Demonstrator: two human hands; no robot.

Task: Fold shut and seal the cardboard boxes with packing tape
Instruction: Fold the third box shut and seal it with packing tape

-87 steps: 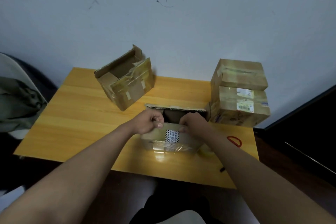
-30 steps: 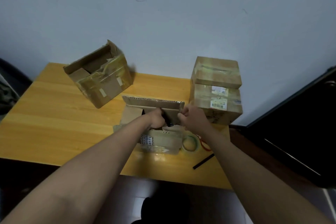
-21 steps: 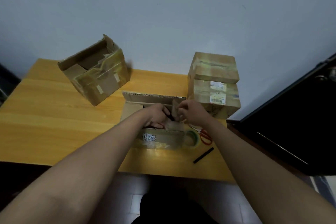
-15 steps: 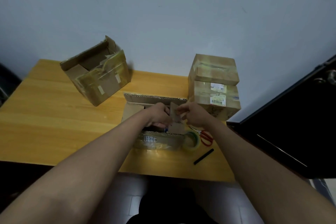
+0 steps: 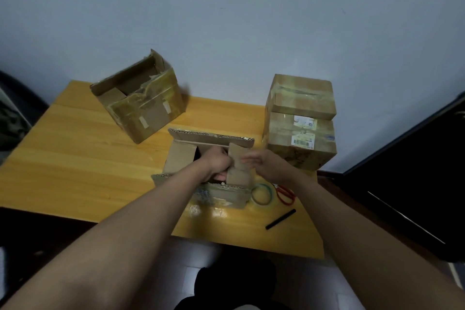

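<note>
Left grip [image 5: 218, 162] inside open box [image 5: 201, 145] — contents hidden.

Open cardboard box [image 5: 186, 158] mid-table, flaps seemingly half-folded.

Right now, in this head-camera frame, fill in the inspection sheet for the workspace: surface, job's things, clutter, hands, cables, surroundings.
Surface: wooden table, against the wall.
Job's things: open box in front of the person, flaps not yet folded shut; second open box tilted at back left; two taped boxes stacked at right; tape roll lying flat beside the open box.
Clutter: red scissors next to the roll; black stick near the front edge.
Hands: left hand curled, reaching into the open box; right hand pinching its right side flap.
Cables: nothing seen.
Surroundings: pale scuffed wall; dark furniture at right.
</note>
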